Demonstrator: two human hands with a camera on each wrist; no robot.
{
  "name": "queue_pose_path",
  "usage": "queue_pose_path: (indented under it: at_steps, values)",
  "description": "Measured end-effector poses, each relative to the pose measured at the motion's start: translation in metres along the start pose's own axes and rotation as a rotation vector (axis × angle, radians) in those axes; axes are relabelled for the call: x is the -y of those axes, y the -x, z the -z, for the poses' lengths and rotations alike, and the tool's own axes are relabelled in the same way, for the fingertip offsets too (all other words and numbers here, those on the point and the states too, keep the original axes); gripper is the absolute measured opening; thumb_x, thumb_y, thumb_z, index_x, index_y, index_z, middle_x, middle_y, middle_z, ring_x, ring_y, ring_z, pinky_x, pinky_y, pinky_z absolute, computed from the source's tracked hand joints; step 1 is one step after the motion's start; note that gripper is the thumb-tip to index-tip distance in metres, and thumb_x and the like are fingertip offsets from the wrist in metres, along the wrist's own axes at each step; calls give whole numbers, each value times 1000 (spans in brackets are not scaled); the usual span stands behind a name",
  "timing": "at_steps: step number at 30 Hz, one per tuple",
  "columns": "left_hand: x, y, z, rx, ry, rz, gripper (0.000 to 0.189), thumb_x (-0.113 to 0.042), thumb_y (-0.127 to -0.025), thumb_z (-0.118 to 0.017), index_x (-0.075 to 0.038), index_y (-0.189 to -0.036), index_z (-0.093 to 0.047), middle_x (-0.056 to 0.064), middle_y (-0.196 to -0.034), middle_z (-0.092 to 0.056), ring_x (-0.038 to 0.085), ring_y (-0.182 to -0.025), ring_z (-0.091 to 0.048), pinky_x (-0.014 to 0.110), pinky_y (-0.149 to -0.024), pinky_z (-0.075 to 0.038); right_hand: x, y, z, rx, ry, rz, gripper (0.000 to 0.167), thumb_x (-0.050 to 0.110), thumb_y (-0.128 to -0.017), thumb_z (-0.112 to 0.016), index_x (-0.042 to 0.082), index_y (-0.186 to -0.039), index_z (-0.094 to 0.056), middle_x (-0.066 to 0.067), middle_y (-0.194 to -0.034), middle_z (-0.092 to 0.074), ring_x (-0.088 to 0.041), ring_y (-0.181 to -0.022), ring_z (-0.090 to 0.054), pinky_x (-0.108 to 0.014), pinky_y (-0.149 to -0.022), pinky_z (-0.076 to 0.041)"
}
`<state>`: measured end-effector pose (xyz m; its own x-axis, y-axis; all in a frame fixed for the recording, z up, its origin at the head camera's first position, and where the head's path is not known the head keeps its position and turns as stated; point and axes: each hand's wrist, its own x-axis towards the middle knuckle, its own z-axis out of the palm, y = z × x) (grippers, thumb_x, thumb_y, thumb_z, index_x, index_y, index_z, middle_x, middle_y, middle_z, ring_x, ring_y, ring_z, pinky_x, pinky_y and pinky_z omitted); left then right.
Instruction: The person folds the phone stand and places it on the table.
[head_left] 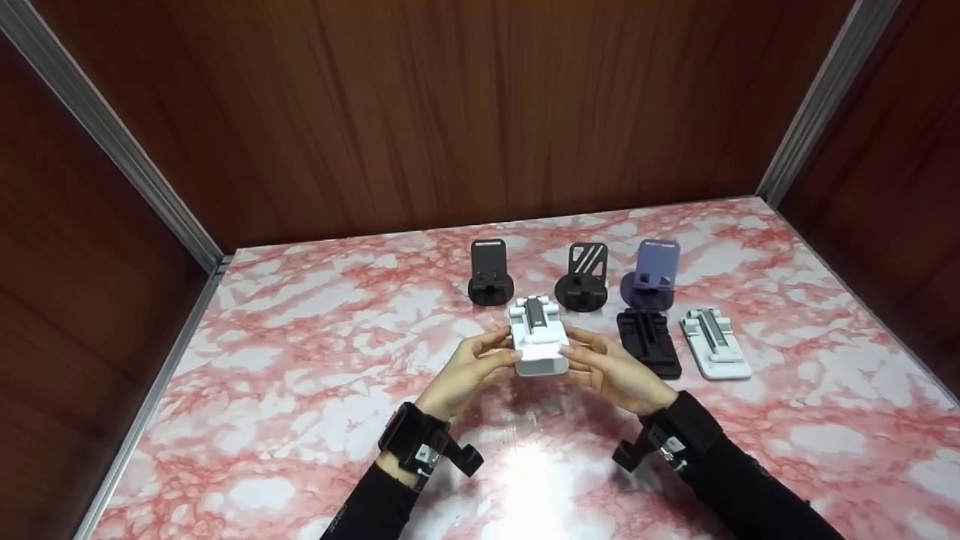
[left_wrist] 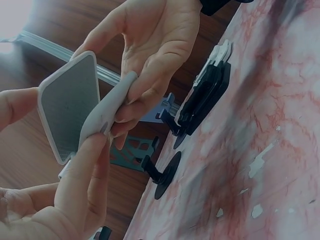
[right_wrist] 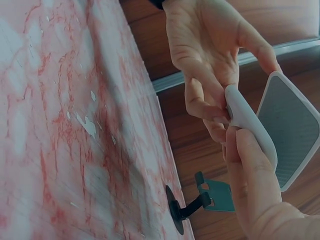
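Observation:
A white folding phone stand (head_left: 543, 355) is raised over the table between both hands. My left hand (head_left: 466, 369) grips its left edge, and my right hand (head_left: 616, 370) grips the right edge, with thumbs on the near side. Both wrist views show the stand partly unfolded: its plate with a grey pad (left_wrist: 69, 107) angles away from the rounded white base (right_wrist: 250, 122). Fingers of both hands pinch the base, while a fingertip of each touches the plate's edge. Just right of my right hand lies a folded black phone stand (head_left: 649, 343).
Another white folded stand (head_left: 716, 345) lies beside the black one. Behind stand three upright round-based phone stands: a plain black one (head_left: 490, 271), a black slotted one (head_left: 585, 277) and a purple one (head_left: 655, 274). Wood-grain panels (head_left: 480, 112) enclose the red-and-white marbled table (head_left: 300, 390).

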<state>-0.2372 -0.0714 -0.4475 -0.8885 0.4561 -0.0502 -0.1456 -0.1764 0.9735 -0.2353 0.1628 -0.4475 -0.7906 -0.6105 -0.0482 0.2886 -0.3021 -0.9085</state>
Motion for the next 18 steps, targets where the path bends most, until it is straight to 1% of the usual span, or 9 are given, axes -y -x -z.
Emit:
queue_pose_path:
  at_steps: [5, 7, 10, 13, 15, 18]
  values:
    - [-1, 0, 0, 4, 3, 0, 65, -8, -85, -61, 6, -141, -30, 21, -126, -49, 15, -98, -61, 31, -94, -50, -1, 0, 1, 3, 7, 8, 74, 6, -94, -48, -5, -146, 4, -3, -130, -50, -14, -106, -61, -28, -93, -50]
    - [-1, 1, 0, 4, 6, -1, 64, -6, -85, -60, 6, -140, -30, 21, -125, -49, 15, -97, -62, 31, -93, -51, -1, 0, 2, -5, 21, 6, 74, 5, -94, -49, -4, -146, 3, -7, -136, -44, -14, -108, -60, -29, -95, -49]
    - [-1, 1, 0, -7, 8, 4, 64, -4, -84, -61, 5, -140, -32, 20, -124, -50, 14, -96, -62, 28, -91, -52, -1, 0, 1, -19, 42, -1, 75, 4, -93, -50, -3, -146, 2, -18, -145, -32, -13, -109, -59, -30, -97, -48]
    - [-1, 1, 0, -14, 7, 8, 63, -2, -84, -60, 3, -140, -34, 18, -123, -50, 13, -94, -62, 25, -87, -53, -1, 0, 0, -31, 56, -2, 76, 4, -92, -52, -3, -146, 1, -24, -149, -23, -13, -110, -59, -29, -96, -48]
    - [-1, 1, 0, -17, 6, 8, 62, -1, -83, -61, 2, -140, -35, 16, -121, -50, 12, -92, -62, 23, -84, -53, -1, 0, 0, -37, 66, 1, 77, 3, -91, -53, -4, -146, 0, -24, -147, -27, -13, -109, -59, -28, -96, -48]
    - [0, 1, 0, -20, -14, -5, 63, -1, -82, -62, 2, -139, -36, 14, -118, -51, 10, -88, -62, 22, -80, -54, -1, 0, 0, -32, 78, 8, 76, 1, -91, -52, -4, -146, -1, -18, -137, -44, -13, -108, -59, -28, -95, -49]
